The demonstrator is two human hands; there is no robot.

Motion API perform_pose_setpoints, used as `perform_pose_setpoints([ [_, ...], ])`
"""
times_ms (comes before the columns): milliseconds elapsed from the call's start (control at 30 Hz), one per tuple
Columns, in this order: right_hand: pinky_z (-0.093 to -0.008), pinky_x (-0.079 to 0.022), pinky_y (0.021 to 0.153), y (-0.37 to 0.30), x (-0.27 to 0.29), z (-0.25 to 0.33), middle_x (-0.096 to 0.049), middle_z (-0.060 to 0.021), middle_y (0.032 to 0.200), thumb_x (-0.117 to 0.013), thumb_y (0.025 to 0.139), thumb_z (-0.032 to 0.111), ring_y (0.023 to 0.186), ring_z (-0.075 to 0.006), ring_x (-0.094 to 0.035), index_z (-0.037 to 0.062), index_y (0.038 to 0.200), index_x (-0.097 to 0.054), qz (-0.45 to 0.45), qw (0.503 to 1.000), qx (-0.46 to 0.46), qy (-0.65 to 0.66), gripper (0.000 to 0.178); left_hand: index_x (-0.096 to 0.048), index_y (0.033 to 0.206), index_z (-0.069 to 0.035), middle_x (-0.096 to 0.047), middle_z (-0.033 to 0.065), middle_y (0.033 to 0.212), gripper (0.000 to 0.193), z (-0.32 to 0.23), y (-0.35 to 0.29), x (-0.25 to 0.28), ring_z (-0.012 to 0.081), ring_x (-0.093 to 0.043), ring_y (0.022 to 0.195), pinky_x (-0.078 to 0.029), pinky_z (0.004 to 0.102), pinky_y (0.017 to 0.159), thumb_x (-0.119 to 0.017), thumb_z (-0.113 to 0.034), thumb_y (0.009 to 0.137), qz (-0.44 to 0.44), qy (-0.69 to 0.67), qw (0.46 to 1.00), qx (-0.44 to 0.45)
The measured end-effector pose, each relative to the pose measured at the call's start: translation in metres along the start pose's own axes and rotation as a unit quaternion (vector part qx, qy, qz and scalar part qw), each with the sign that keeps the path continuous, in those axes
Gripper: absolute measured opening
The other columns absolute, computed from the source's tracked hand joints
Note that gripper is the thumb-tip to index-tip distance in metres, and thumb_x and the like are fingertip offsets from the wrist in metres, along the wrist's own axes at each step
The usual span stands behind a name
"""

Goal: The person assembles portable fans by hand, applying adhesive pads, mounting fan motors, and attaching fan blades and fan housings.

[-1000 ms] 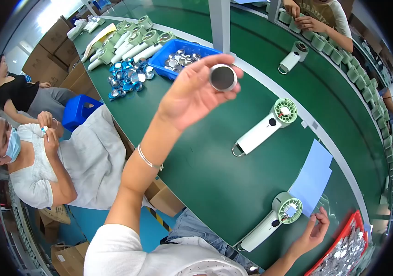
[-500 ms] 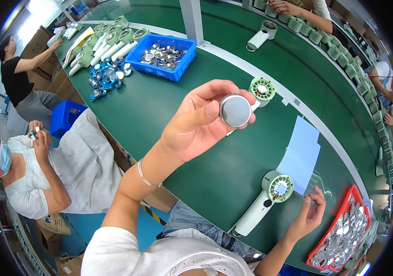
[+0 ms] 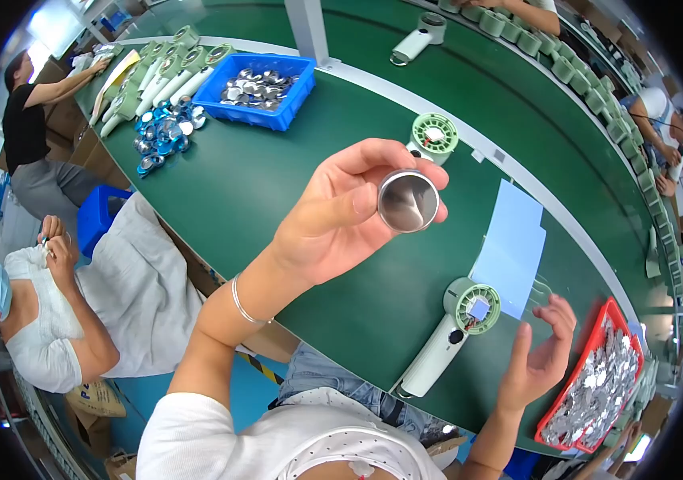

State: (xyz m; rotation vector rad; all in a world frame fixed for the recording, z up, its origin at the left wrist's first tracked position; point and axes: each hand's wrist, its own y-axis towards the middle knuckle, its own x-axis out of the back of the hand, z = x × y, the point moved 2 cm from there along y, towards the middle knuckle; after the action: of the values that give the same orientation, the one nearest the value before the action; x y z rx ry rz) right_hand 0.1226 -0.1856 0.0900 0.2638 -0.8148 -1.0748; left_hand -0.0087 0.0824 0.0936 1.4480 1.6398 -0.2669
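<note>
Raised over the green table, my left hand pinches a shiny round metal cap by its rim, its mirror-like face turned up. My right hand holds nothing; its fingers are apart and slightly curled, between a handheld fan and a red tray. That handheld fan lies with its pale handle toward me, and its green round head is uncovered, with a small blue square pad in the middle. Blue sheets lie just beyond it. Partly behind my left hand is a second fan.
A blue bin of metal caps stands at the back left, beside a pile of blue-and-silver caps and several fans. Silver pieces fill the red tray at right. A masked person sits at left; others work around the table.
The view has shifted a little, so the table things sit further left. The cap has tilted in my left hand, showing a darker reflection. My right hand has risen slightly.
</note>
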Motion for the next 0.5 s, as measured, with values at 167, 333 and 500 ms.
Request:
perform_pose_setpoints([
  [167, -0.051, -0.039, 0.102, 0.033, -0.009, 0.035, -0.065, -0.0182, 0.112, -0.074, 0.074, -0.001, 0.114, -0.0384, -0.056, 0.0003, 0.117, -0.055, 0.059, 0.986, 0.147, 0.053, 0.047, -0.054, 0.124, -0.005, -0.058, 0.0197, 0.131, 0.044, 0.017, 0.006, -0.011, 0.0338, -0.063, 0.113, -0.05, 0.0432, 0.1, -0.075, -0.021, 0.089, 0.014, -0.056, 0.998, -0.019],
  [333, -0.0482, -0.04, 0.104, 0.059, -0.027, 0.072, -0.06, -0.0188, 0.118, -0.082, 0.066, 0.003, 0.121, -0.0369, -0.053, -0.0013, 0.128, -0.048, 0.128, 0.966, 0.216, 0.06, 0.071, -0.052, 0.121, -0.008, -0.057, 0.0156, 0.129, 0.042, 0.032, 0.006, -0.023, 0.0329, -0.062, 0.115, -0.05, 0.0424, 0.098, -0.076, -0.019, 0.088, 0.005, -0.055, 0.998, 0.012],
  [500, -0.0462, -0.041, 0.101, 0.067, -0.033, 0.073, -0.061, -0.0142, 0.113, -0.087, 0.059, 0.01, 0.115, -0.0344, -0.054, -0.0039, 0.121, -0.057, 0.161, 0.965, 0.194, 0.073, 0.07, -0.05, 0.12, -0.011, -0.051, 0.0104, 0.125, 0.04, 0.045, 0.004, -0.031, 0.0323, -0.06, 0.117, -0.049, 0.0425, 0.096, -0.073, -0.013, 0.087, 0.014, -0.074, 0.996, 0.055],
])
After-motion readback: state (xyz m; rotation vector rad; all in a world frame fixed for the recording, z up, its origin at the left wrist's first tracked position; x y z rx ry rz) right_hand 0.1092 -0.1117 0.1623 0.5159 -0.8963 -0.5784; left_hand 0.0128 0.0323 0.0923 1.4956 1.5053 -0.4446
